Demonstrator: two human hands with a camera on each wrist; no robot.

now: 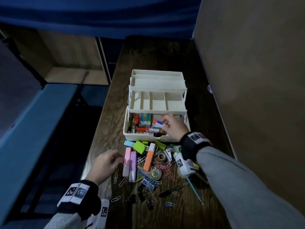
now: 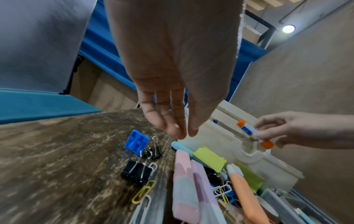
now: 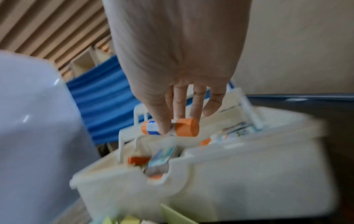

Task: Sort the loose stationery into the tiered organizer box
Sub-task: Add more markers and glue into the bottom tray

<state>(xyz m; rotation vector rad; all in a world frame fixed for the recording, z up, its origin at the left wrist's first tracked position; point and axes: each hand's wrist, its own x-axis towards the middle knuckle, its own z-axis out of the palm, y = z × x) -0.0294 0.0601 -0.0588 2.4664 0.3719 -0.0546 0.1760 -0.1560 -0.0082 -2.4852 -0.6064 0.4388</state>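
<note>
A: R hand (image 1: 174,128), what's it doing?
B: Pinching a glue stick (image 2: 254,134) between thumb and fingertips. It's hanging over the bottom tray of the box (image 1: 145,138), right half, stick lying roughly level, orange caps at both ends.

A: Touching anything in the tray?
B: Can't tell. Wrist view's blurring badly, but the stick seems to be sitting just above the contents.

A: What's in there already?
B: Orange markers (image 1: 145,129) lying along the front and left, plus some small packs behind. Labels are too small to read. The two upper tiers are standing swung back, showing bare dividers.

A: L hand (image 1: 105,164)?
B: Hovering over the table (image 1: 105,146), left of the pile, holding nothing. Fingers (image 2: 162,121) are hanging straight and relaxed, close together, tips pointing down.

A: And the loose stuff?
B: Lying in front of the box. Pink highlighter (image 1: 126,161) and lilac highlighter (image 1: 132,166) side by side, touching, just right of the L hand. Orange highlighter (image 1: 148,159) next over. Green sticky notes (image 1: 140,147) near the box front. Paper clips (image 1: 165,169) scattering all through, tape roll (image 1: 162,157) among them. Binder clips (image 2: 138,171) sitting beside a blue block (image 2: 137,141) below the L fingers. A teal pencil (image 1: 194,190) is lying off to the right.
</note>
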